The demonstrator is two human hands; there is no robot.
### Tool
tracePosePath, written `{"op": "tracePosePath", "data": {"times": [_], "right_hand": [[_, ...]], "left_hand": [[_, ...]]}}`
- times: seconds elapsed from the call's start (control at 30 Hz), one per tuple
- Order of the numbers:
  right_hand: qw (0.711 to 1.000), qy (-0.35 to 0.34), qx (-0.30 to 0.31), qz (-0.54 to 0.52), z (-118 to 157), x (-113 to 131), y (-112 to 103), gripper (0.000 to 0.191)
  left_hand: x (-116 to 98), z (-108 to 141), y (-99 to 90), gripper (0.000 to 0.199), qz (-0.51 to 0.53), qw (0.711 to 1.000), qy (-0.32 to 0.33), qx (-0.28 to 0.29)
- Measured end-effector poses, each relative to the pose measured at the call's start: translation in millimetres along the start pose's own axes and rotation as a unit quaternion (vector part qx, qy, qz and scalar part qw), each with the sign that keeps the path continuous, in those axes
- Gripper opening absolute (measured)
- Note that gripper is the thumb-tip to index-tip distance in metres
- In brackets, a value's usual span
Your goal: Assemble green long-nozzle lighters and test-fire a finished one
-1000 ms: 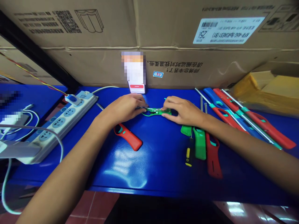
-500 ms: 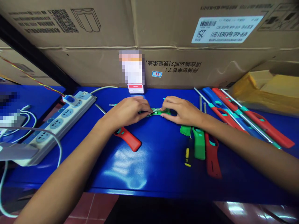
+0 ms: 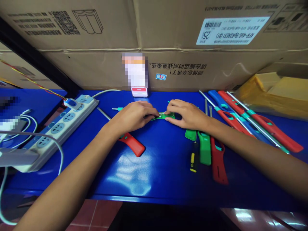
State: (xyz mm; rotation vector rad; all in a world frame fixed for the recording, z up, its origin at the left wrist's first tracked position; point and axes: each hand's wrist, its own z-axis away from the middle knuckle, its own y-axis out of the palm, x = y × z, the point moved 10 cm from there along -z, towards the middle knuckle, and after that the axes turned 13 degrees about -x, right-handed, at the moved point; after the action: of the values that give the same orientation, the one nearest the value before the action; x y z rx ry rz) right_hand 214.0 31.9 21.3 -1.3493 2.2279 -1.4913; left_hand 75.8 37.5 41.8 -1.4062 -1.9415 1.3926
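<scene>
Both my hands meet over a translucent green lighter body (image 3: 164, 116) above the middle of the blue workbench (image 3: 163, 173). My left hand (image 3: 136, 115) grips its left end and hides much of it. My right hand (image 3: 186, 114) pinches the right end between thumb and fingers. Below my left wrist lies a red and teal lighter handle (image 3: 133, 144). To the right, under my right forearm, are a green lighter handle (image 3: 204, 148), a red lighter handle (image 3: 218, 163) and a yellow-and-black screwdriver (image 3: 194, 157).
A white power strip (image 3: 64, 131) with a plugged-in blue connector and cables lies at the left. Several long red, blue and steel-tubed lighters (image 3: 261, 126) lie at the right. Cardboard boxes (image 3: 180, 70) stand along the bench's back edge, with a phone (image 3: 139, 91) against them.
My left hand has slid right along the green lighter body, covering more of it and closing the gap between my hands. The view has shifted slightly.
</scene>
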Motion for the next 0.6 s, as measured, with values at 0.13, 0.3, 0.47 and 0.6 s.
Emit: {"op": "tracePosePath", "data": {"times": [0.13, 0.3, 0.47, 0.6], "right_hand": [[1.000, -0.013, -0.009, -0.002, 0.6, -0.1, -0.1, 0.016], [1.000, -0.016, -0.014, -0.003, 1.0, 0.8, -0.7, 0.015], [1.000, -0.010, -0.010, -0.009, 0.8, 1.0, -0.1, 0.015], [1.000, -0.012, -0.010, -0.002, 0.8, 0.8, 0.4, 0.016]], "left_hand": [[-2.6, 0.5, 0.2, 0.026, 0.008, 1.000, 0.012, -0.012], [-5.6, 1.3, 1.0, 0.027, 0.005, 1.000, 0.019, -0.006], [-7.8, 0.1, 1.8, 0.028, -0.001, 1.000, 0.022, -0.003], [-7.3, 0.2, 2.4, 0.029, -0.005, 1.000, 0.018, 0.000]]}}
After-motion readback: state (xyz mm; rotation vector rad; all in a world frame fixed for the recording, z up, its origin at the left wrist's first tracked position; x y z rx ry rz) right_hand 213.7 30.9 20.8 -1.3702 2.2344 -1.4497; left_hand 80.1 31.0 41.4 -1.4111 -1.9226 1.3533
